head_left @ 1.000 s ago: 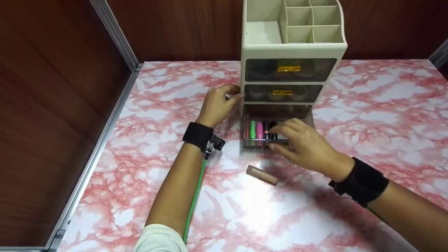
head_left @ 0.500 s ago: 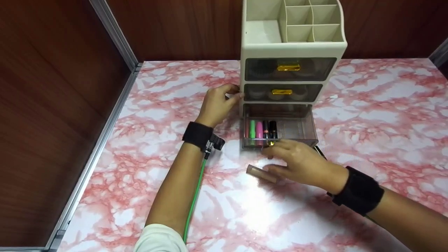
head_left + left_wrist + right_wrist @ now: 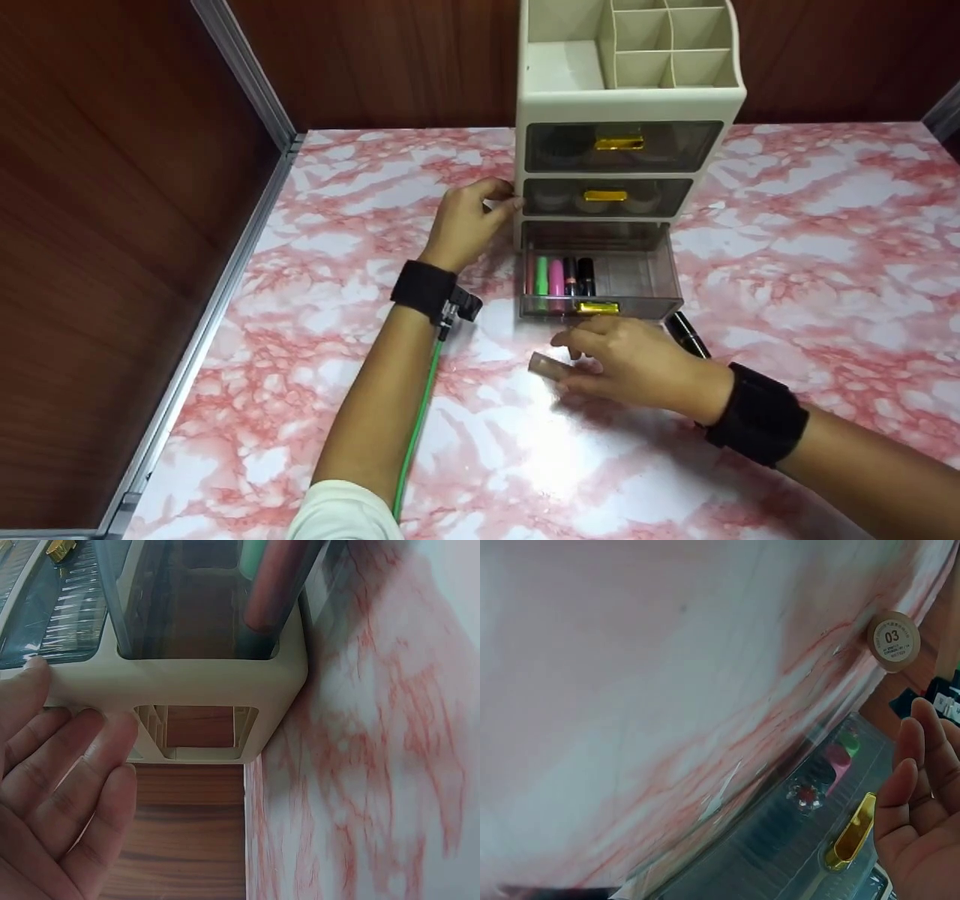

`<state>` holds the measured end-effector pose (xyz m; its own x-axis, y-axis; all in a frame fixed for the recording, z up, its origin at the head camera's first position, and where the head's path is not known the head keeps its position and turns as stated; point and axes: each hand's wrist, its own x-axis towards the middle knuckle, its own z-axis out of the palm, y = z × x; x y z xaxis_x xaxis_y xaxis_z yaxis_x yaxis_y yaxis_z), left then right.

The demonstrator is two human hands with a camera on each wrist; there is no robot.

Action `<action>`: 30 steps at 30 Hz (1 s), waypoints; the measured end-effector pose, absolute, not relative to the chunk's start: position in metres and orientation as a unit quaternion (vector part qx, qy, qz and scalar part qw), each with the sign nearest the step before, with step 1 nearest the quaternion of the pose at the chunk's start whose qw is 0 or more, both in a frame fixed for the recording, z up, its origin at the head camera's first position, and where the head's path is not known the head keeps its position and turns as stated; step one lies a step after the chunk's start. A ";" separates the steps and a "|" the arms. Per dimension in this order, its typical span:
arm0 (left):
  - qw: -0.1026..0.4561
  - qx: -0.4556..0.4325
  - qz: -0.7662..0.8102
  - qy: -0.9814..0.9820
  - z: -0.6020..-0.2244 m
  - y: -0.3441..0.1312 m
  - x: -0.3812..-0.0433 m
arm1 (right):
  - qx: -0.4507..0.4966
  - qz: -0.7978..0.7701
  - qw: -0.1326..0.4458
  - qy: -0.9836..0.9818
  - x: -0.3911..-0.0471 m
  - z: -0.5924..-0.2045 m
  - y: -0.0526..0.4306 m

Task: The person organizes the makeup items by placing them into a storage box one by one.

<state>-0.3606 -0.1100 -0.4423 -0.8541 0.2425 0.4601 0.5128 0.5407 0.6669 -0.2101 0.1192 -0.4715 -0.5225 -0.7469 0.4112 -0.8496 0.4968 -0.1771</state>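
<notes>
A cream cosmetics organizer (image 3: 630, 105) stands at the back, its bottom drawer (image 3: 637, 307) pulled out. Green, pink and dark lipstick-like tubes (image 3: 556, 277) lie side by side in that drawer's left part. My left hand (image 3: 465, 225) rests against the organizer's left side, fingers extended and thumb at the front edge. A brown cosmetic tube (image 3: 547, 367) lies on the table, partly covered by my right hand (image 3: 630, 367). In the right wrist view, its round base (image 3: 894, 641) reads "03", apart from the loosely bent fingers (image 3: 907, 765).
A black tube (image 3: 686, 334) lies on the table by the drawer's right front corner. Two closed drawers with gold handles (image 3: 619, 142) sit above the bottom one. Dark wood panels (image 3: 397, 67) border the marbled table (image 3: 360, 195) at the back and left.
My right hand has withdrawn from the bottom drawer toward me and down to the brown tube. The black tube beside the drawer has come into sight. My left hand stays put.
</notes>
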 end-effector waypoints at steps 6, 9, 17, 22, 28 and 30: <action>0.158 -0.219 -0.428 -0.862 -0.443 -0.110 -0.361 | 0.466 0.171 0.132 -0.858 -0.209 -0.473 0.118; 0.159 -0.217 -0.425 -0.864 -0.443 -0.110 -0.360 | 0.470 0.164 0.132 -0.857 -0.208 -0.474 0.117; 0.157 -0.216 -0.425 -0.865 -0.442 -0.110 -0.360 | 0.475 0.161 0.123 -0.856 -0.209 -0.477 0.115; 0.159 -0.216 -0.425 -0.864 -0.442 -0.109 -0.360 | 0.477 0.156 0.113 -0.858 -0.209 -0.477 0.113; 0.166 -0.218 -0.424 -0.863 -0.441 -0.110 -0.359 | 0.475 0.148 0.087 -0.863 -0.209 -0.478 0.112; 0.170 -0.219 -0.422 -0.863 -0.442 -0.110 -0.359 | 0.469 0.146 0.077 -0.868 -0.208 -0.479 0.111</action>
<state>-0.3589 -0.1097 -0.4418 -0.8466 0.2344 0.4777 0.5211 0.5473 0.6549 -0.2081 0.1113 -0.4785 -0.5485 -0.7915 0.2696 -0.8362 0.5176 -0.1813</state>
